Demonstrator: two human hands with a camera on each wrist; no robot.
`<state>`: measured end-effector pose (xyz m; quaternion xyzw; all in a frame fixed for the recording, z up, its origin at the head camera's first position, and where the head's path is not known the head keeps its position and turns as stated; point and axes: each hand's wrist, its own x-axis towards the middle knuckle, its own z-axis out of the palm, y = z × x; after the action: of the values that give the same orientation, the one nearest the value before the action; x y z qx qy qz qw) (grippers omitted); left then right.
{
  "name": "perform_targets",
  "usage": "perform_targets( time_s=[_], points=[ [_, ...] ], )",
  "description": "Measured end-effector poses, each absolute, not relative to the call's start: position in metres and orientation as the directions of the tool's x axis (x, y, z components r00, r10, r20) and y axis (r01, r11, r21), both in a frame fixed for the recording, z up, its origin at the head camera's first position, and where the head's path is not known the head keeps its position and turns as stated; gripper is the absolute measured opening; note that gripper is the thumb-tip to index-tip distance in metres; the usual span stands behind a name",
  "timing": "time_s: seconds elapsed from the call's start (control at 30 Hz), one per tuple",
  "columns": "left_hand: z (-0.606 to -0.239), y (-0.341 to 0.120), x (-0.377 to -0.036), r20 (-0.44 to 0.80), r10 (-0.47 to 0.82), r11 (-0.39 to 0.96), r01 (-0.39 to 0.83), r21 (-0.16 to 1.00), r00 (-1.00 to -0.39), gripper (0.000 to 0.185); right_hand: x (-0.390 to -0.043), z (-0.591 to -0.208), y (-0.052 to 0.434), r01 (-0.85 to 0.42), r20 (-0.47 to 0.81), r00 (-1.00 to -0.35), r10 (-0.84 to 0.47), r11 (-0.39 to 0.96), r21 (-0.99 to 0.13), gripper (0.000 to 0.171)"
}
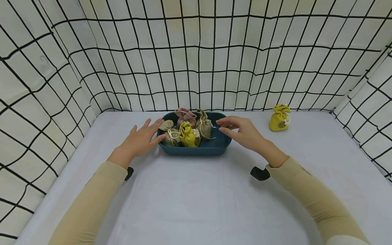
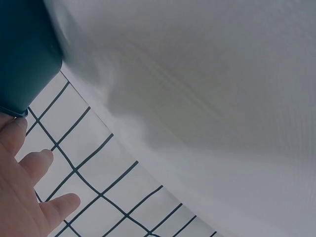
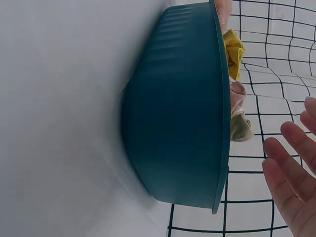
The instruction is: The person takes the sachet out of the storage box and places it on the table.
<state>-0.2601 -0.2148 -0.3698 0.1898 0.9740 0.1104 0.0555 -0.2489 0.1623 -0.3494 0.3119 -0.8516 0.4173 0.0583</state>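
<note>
A dark teal oblong basin (image 1: 195, 151) stands on the white surface near its far edge. Inside, toward its left, sit several small drawstring pouches: a beige one (image 1: 171, 137), a yellow one with a white flower (image 1: 189, 136), a dusty pink one (image 1: 185, 116) and an olive one (image 1: 204, 125). My left hand (image 1: 139, 140) is at the basin's left end with its fingers spread, a fingertip right at the rim in the left wrist view. At the other end, my right hand (image 1: 245, 133) reaches over the right rim, fingers relaxed and holding nothing.
Another yellow pouch (image 1: 279, 119) with a white flower stands on the white surface, right of the basin. Black grid netting (image 1: 197, 70) over white walls encloses the back and both sides. A black wrist mount (image 1: 260, 173) juts from the right sleeve.
</note>
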Motion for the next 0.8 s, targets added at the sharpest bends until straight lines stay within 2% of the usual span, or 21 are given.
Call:
perform_targets(
  time_s=[0.8],
  points=[
    [-0.369,-0.215,-0.26,-0.063,0.383,0.904,0.36,0.232,-0.922,0.074,-0.258,-0.367,0.114,-0.58,0.306,-0.767,-0.564,0.406,-0.706,0.032]
  ],
)
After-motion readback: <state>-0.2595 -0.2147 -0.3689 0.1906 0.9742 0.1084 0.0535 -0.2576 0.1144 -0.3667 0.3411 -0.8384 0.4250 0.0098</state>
